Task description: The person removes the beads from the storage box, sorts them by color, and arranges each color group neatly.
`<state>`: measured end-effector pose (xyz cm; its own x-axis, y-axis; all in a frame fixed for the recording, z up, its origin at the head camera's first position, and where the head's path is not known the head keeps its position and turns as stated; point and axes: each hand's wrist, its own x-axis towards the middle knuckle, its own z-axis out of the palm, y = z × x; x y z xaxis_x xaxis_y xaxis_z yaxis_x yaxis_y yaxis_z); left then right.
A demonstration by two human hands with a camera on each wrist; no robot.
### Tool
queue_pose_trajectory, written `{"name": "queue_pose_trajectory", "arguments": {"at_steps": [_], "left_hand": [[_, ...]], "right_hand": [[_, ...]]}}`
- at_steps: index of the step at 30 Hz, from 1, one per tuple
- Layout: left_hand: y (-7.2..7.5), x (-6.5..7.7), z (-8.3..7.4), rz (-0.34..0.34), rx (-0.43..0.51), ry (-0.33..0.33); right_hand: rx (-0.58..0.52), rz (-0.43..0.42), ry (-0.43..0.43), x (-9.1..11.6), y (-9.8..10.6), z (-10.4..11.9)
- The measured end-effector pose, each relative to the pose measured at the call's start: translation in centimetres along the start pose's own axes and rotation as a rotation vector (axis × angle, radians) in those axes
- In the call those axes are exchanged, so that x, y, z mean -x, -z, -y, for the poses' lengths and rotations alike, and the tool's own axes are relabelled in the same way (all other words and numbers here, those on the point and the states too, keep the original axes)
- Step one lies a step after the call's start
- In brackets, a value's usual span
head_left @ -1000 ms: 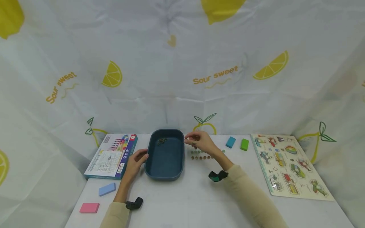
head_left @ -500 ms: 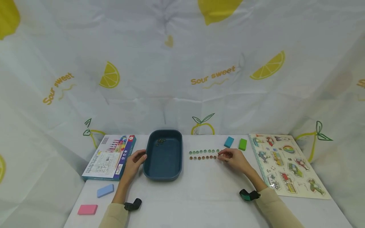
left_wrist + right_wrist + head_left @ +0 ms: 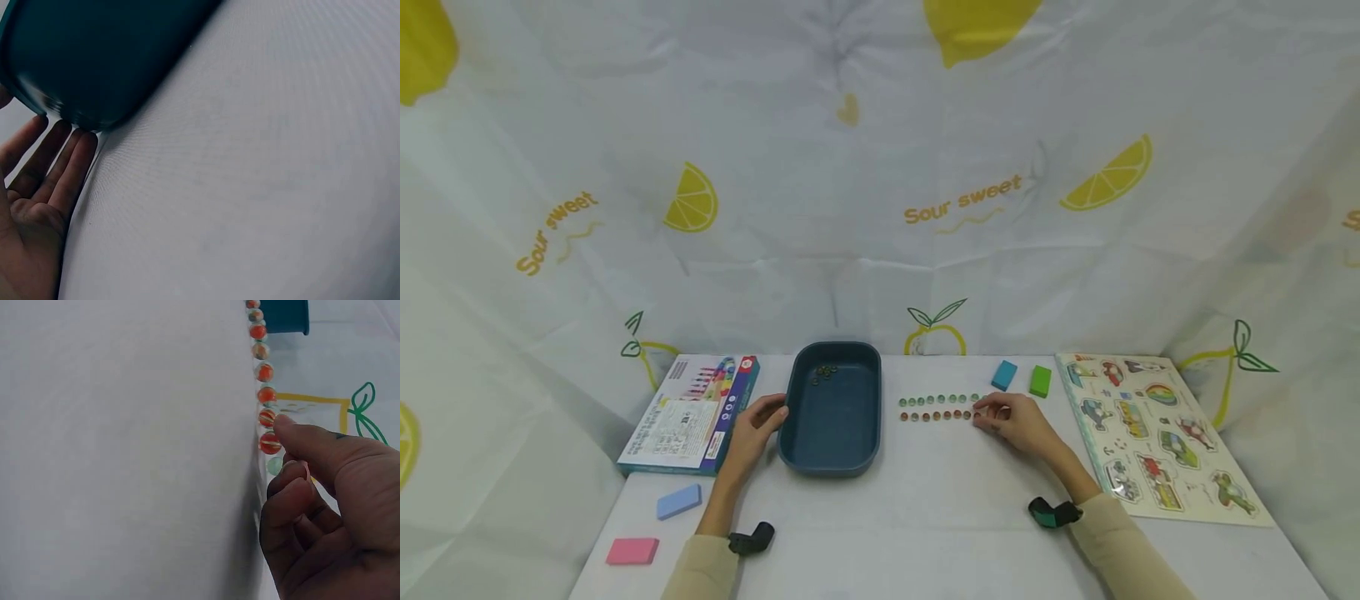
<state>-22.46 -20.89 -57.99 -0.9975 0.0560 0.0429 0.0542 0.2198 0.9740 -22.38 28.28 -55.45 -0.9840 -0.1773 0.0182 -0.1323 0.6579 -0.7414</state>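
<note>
A deep dark blue tray (image 3: 830, 468) with rounded corners stands left of centre, holding several small dark marbles (image 3: 824, 372) in its far left part. My left hand (image 3: 752, 431) touches the tray's left side, its fingers nearly straight against the outer wall in the left wrist view. Right of the tray lie a row of green marbles (image 3: 931, 400) and, nearer me, a row of orange marbles (image 3: 936, 415). My right hand (image 3: 1017, 421) is at the right end of the orange row. In the right wrist view, thumb and forefinger stand apart beside the last orange marble (image 3: 270, 443).
A picture puzzle board (image 3: 1161, 442) lies on the right. Blue (image 3: 1004, 375) and green (image 3: 1041, 381) blocks stand at the back. A boxed set (image 3: 692, 412), a light blue block (image 3: 679, 502) and a pink block (image 3: 632, 551) occupy the left side. Behind hangs a lemon-print curtain (image 3: 820, 208).
My right hand has gone from beside the tray's right rim to the right end of the orange row, where one more orange marble now sits. The left hand has stayed at the tray.
</note>
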Motion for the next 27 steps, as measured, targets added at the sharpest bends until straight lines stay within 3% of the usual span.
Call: {"name": "queue_pose_trajectory", "arguments": {"at_steps": [5,10,14,19,27], "left_hand": [[0.1,0.1,0.0,-0.003,-0.014,0.001],[0.1,0.0,0.3,0.0,-0.002,-0.011],[-0.1,-0.1,0.3,0.01,0.005,-0.007],[-0.2,0.0,0.2,0.008,-0.007,0.015],[0.0,-0.1,0.2,0.003,-0.015,-0.003]], "right_hand": [[-0.184,0.014,0.014,-1.2,0.5,2.3],[-0.297,0.078,0.103,-3.8,-0.9,7.4],[-0.346,0.171,0.175,-6.3,-3.6,11.5],[-0.463,0.26,0.158,-9.5,-8.1,15.6],[-0.489,0.187,0.006,-13.0,-14.5,19.3]]}}
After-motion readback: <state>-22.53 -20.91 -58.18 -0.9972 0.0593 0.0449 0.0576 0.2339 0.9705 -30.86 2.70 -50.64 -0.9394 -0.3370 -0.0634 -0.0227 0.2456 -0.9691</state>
